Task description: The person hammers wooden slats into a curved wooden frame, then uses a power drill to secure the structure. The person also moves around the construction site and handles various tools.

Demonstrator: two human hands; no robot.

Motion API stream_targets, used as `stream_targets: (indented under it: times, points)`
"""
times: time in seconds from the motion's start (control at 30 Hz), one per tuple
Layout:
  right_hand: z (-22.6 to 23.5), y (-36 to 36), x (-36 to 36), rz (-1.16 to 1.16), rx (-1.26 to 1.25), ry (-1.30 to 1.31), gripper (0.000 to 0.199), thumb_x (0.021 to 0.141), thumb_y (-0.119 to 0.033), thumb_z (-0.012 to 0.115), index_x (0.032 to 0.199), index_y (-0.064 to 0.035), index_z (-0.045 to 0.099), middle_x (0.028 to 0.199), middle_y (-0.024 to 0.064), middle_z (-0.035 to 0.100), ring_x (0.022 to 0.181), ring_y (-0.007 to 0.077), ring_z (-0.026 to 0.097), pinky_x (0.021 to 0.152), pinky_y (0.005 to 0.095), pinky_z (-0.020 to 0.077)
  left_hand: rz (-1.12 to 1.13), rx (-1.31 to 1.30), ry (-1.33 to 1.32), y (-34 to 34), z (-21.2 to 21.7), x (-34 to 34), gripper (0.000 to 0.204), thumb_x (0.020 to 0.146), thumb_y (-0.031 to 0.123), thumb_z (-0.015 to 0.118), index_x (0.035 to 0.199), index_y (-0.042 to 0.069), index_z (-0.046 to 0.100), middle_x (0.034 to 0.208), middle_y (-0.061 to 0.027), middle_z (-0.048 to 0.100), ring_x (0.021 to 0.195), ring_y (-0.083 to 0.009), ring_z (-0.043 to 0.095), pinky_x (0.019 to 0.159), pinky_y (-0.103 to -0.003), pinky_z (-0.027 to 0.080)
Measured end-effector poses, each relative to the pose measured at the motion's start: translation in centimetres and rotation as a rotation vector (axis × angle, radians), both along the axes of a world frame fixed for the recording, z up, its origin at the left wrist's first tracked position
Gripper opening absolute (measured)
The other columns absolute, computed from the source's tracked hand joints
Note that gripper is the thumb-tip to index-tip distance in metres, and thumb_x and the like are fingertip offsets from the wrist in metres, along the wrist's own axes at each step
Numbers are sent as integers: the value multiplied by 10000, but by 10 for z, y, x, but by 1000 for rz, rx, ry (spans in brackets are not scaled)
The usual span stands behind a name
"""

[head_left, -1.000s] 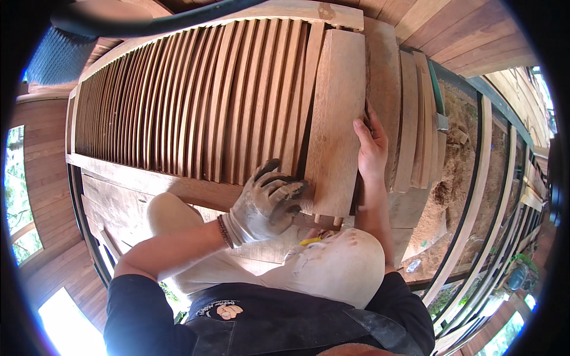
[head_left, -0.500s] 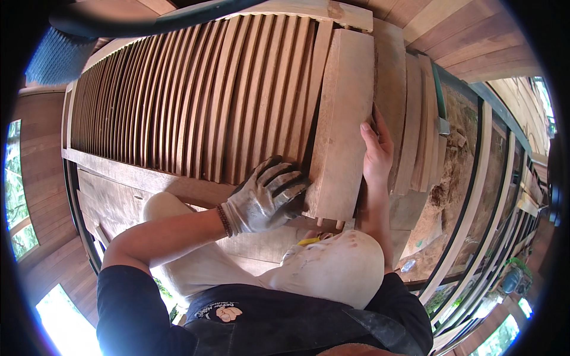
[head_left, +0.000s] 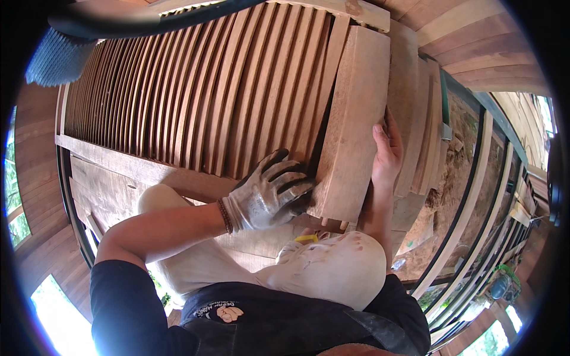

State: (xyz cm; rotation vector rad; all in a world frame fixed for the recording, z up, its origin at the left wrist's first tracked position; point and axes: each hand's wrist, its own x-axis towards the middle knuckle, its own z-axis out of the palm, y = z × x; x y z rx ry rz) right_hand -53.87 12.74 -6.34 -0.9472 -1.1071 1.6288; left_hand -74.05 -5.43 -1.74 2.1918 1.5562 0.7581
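Observation:
A wide, flat wooden board (head_left: 359,113) lies along the right side of a slatted wooden panel (head_left: 237,89), with a dark narrow gap between them. Two short dowels show at its near end. My right hand (head_left: 388,151), bare, grips the board's right edge; the thumb is on top and most fingers are hidden beneath. My left hand (head_left: 270,193) wears a grey glove with black fingertips. Its bent fingers close against the board's near left edge, beside the slat ends, and its thumb is hidden. The panel's near rail (head_left: 136,163) runs left of this hand.
More planks (head_left: 418,118) lie right of the board. Past them, long timber strips (head_left: 460,207) run above bare earth. My bent knee (head_left: 350,261) is close below the board. A dark curved bar (head_left: 148,24) and a blue textured object (head_left: 62,62) hang into the upper left.
The view has shifted slightly, so the panel's far part and the board appear farther right. Both hands stay on the board with much the same hold.

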Motion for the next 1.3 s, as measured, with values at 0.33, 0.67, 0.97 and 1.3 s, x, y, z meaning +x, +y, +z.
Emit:
stream_targets:
  times: [0.33, 0.67, 0.97, 1.3]
  points:
    - [-1, 1, 2, -9, 9, -21, 545, 996, -83, 603, 1460, 127, 408, 1423, 195, 543, 1308, 199, 511, 1125, 314, 362, -54, -2, -29, -4, -4, -5, 453, 751, 294, 826, 1144, 168, 639, 1010, -60, 649, 1038, -288, 631, 1074, -582, 431]
    - [1, 0, -1, -17, -1, -18, 538, 997, -83, 609, 1458, 120, 419, 1407, 184, 559, 1287, 192, 527, 1117, 316, 375, -53, -63, 32, -10, -5, -6, 438, 709, 307, 830, 1102, 231, 652, 994, -19, 646, 1031, -274, 635, 1071, -569, 421]
    - [-3, 0, 0, -20, -7, 6, 544, 996, -91, 616, 1456, 122, 419, 1408, 197, 558, 1300, 199, 526, 1114, 313, 380, -54, -48, 41, -9, -6, -3, 435, 689, 286, 830, 1085, 217, 663, 1001, -23, 646, 1027, -278, 633, 1084, -580, 408]
    - [4, 1, -4, -15, 12, -77, 580, 992, -162, 648, 1448, 122, 429, 1308, 177, 628, 1198, 167, 584, 1060, 288, 424, 6, -94, 23, -7, -6, -10, 454, 642, 138, 749, 1089, 131, 669, 1003, -105, 642, 1050, -350, 610, 1071, -559, 409]
